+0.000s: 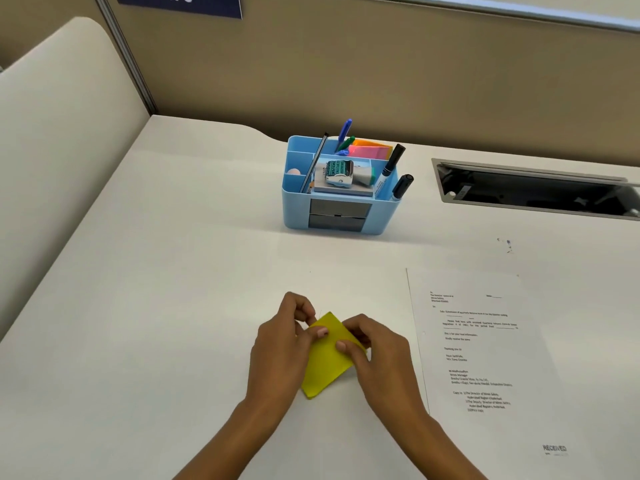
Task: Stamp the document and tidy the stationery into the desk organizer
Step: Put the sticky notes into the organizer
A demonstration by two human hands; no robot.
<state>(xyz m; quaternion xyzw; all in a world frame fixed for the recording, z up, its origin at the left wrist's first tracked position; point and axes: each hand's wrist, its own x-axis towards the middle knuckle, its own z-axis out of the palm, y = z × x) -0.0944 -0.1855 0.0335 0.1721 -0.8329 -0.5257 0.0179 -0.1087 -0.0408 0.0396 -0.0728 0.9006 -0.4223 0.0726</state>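
Observation:
A yellow sticky-note pad (pixel 325 367) sits tilted on the white desk in front of me. My left hand (pixel 284 348) pinches its upper left corner and my right hand (pixel 377 355) grips its right edge, thumb on top. The printed document (pixel 485 355) lies to the right, with a "RECEIVED" stamp mark (pixel 554 448) near its bottom right. The blue desk organizer (pixel 341 188) stands behind, holding a stamp (pixel 337 173), pens, two black markers (pixel 393 164), pink and orange notes (pixel 370 150) and an eraser.
A recessed cable tray (pixel 533 188) opens in the desk at the right rear. A tan partition wall runs along the back, and a cream panel stands at the left. A small dark mark (pixel 507 244) shows on the desk.

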